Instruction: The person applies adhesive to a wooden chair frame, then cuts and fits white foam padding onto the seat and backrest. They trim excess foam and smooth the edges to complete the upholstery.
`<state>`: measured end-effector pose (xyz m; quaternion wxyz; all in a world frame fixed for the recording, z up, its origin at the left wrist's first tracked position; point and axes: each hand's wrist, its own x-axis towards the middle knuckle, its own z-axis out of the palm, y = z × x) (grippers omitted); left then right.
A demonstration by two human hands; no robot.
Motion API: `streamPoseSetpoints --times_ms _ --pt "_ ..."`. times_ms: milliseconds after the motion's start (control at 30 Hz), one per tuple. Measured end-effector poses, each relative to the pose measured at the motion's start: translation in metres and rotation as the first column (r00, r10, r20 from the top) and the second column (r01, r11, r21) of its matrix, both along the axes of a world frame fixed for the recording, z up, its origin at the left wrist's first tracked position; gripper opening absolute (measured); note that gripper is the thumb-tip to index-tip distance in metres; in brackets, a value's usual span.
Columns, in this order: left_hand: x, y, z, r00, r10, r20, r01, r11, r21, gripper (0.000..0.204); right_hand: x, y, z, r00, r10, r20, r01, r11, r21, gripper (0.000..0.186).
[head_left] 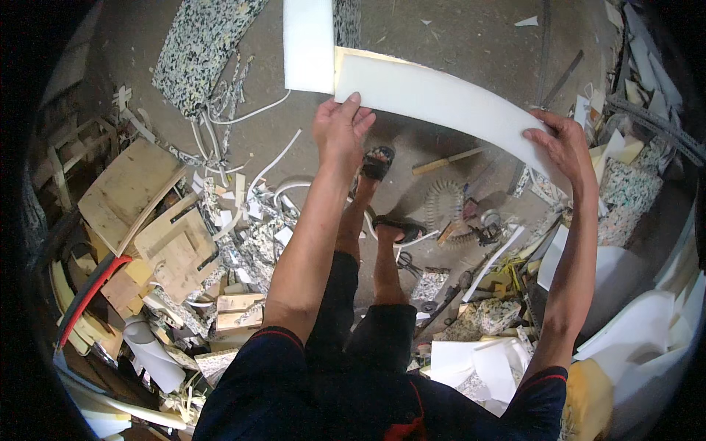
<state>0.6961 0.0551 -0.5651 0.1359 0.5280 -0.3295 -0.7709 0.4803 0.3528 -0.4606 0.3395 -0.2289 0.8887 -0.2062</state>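
A long white foam strip (434, 95), bowed along its length, stretches between my two hands. My left hand (344, 126) pinches its left end, thumb on the upper face and fingers curled beneath. At the other end my right hand (560, 147) grips the strip from the right edge. A thin yellowish layer shows along the strip's far edge. Just left of it a white foam slab (309, 48) reaches up out of view, its near end meeting the strip's left end. Behind that slab part of a speckled foam piece (347, 22) shows.
Speckled foam board (198, 59) lies at the far left. Wooden panels (132, 195) and foam scraps (250, 242) pile up on the left. Near my sandalled feet are a wooden-handled tool (445, 160), a coiled hose (445, 206) and scissors (408, 262). White sheets (636, 323) heap at right.
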Motion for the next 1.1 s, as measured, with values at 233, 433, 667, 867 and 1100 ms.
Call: streamPoseSetpoints --times_ms 233,433,667,867,1100 --pt "-0.015 0.0 0.001 0.99 0.112 0.088 -0.102 0.988 -0.113 0.024 -0.017 -0.001 -0.026 0.995 0.043 -0.091 -0.047 0.998 -0.038 0.047" --pt "-0.002 -0.021 -0.011 0.986 0.031 0.161 -0.005 0.988 -0.157 0.033 -0.024 0.005 -0.049 0.975 0.152 -0.164 -0.152 0.988 0.015 0.041" --pt "-0.008 -0.016 -0.009 0.979 -0.002 0.206 0.038 0.985 -0.171 0.029 -0.02 0.026 -0.052 0.989 -0.086 -0.117 0.094 0.994 0.064 0.038" --pt "-0.005 -0.016 -0.009 0.979 -0.02 0.203 0.061 0.978 -0.199 0.026 -0.015 0.036 -0.058 0.968 -0.112 -0.223 0.126 0.991 0.049 0.039" --pt "-0.005 -0.013 -0.002 0.982 -0.078 0.17 0.104 0.984 -0.147 0.018 -0.019 0.066 -0.071 0.975 -0.106 -0.194 0.127 0.987 0.098 0.042"
